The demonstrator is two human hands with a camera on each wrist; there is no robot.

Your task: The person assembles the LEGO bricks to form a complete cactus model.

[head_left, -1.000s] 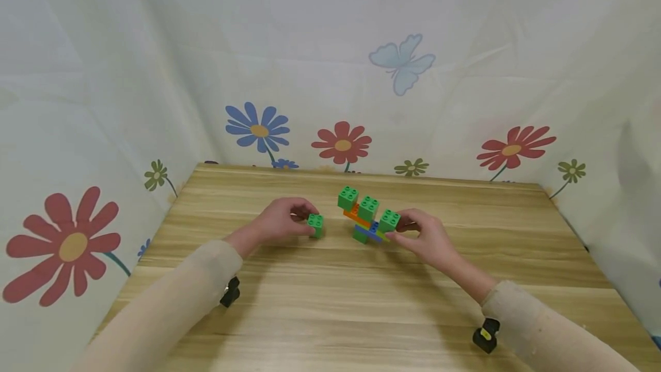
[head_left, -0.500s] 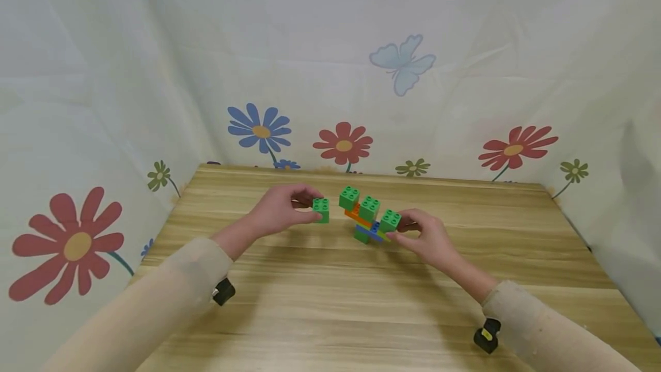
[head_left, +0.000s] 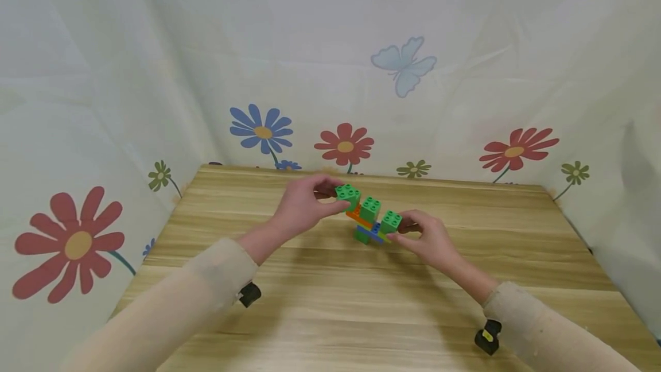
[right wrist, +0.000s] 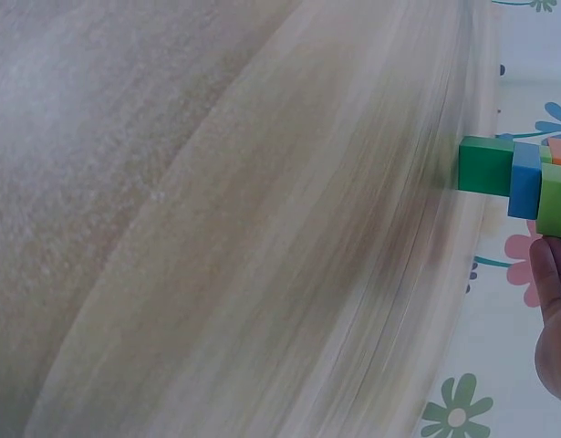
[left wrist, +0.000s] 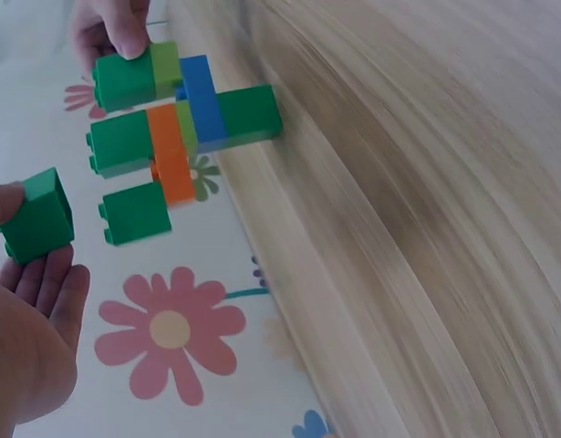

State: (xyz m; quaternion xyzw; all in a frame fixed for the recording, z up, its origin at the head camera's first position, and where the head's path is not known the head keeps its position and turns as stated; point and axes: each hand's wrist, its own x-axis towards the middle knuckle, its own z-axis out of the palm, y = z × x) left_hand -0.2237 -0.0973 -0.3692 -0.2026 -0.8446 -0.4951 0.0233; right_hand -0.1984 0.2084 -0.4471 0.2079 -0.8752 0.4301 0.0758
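Observation:
Between my left hand's (head_left: 302,205) thumb and fingers is a loose green building brick (left wrist: 38,219). In the left wrist view it is tilted and apart from the leftmost green brick (left wrist: 136,213) of a branching brick structure; in the head view it overlaps that brick. The structure stands on a green base brick (left wrist: 250,114), with a blue brick (left wrist: 203,100), an orange brick (left wrist: 171,155) and lime-green bricks above it, and green bricks on top. My right hand (head_left: 428,240) pinches its right end, thumb on the top green brick (head_left: 391,221), fingers near a lime-green brick (right wrist: 555,199).
The structure stands on a wood-grain table (head_left: 330,303). Behind and beside the table hangs a pale cloth (head_left: 289,27) printed with flowers and a butterfly. A small black device (head_left: 487,338) is worn at each wrist.
My left hand has lifted the loose green brick and carried it right, over the structure's left end. My right hand has stayed in place at the structure's right end.

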